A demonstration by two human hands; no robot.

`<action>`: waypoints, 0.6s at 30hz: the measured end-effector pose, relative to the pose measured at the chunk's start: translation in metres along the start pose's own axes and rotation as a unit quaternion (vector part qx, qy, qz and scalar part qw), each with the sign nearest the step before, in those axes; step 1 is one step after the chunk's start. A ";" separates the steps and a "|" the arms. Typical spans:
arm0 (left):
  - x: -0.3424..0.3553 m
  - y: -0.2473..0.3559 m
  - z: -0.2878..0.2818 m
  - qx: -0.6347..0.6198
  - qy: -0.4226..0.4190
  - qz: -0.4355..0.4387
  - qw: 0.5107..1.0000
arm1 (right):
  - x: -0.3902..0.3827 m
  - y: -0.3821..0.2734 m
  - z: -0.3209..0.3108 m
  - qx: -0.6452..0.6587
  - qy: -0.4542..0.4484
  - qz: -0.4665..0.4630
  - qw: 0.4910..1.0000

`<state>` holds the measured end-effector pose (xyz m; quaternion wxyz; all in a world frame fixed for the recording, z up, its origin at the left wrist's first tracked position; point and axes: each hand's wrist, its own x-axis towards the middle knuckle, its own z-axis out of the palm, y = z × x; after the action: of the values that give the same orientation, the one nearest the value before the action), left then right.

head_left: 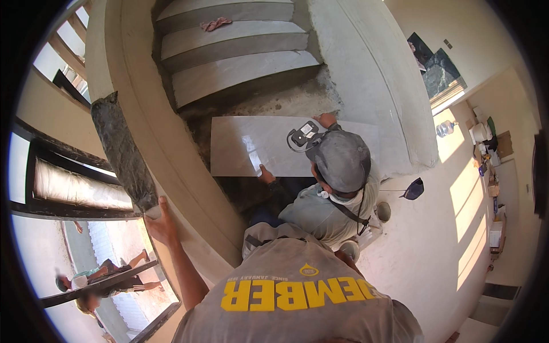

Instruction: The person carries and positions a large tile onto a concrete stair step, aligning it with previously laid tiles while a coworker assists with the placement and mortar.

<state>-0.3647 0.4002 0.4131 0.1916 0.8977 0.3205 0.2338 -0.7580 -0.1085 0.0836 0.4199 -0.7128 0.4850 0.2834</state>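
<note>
My left hand (162,224) rests on the outer edge of the curved, plastered stair wall (186,200), one finger stretched out along it. Nothing is held in it. Just beyond the fingertips, a rough dark strip (123,151) covers part of that wall. My right hand does not show; a bit of skin appears beside my grey shirt, with no fingers visible. In front of me a co-worker in a grey cap (343,160) crouches. The co-worker's two hands hold a glossy pale tile slab (231,146) over the bare lower step.
Pale stair treads (240,74) rise ahead, with a pink rag (215,24) on one. A dark pointed object (413,189) lies on the floor at right. Cluttered shelves (494,171) and a water bottle (446,128) stand farther right. Two people are outside at lower left.
</note>
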 end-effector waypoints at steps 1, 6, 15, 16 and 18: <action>-0.003 0.002 0.001 -0.003 -0.007 -0.005 1.000 | -0.002 0.005 -0.001 0.002 0.003 0.001 1.000; -0.017 0.016 -0.008 -0.009 -0.037 -0.016 0.999 | -0.012 0.024 -0.007 0.021 0.000 0.012 1.000; -0.017 0.005 -0.005 0.007 -0.006 0.008 1.000 | -0.026 0.048 -0.011 0.045 -0.015 0.033 0.998; -0.016 0.004 -0.004 0.012 -0.002 0.010 1.000 | -0.027 0.048 -0.012 0.047 -0.016 0.034 0.998; -0.017 0.006 -0.005 0.002 -0.003 0.010 1.000 | -0.029 0.051 -0.014 0.050 -0.020 0.038 0.998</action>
<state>-0.3757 0.3855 0.4157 0.1882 0.9023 0.3110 0.2319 -0.8163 -0.1164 0.0978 0.4534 -0.6661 0.5171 0.2885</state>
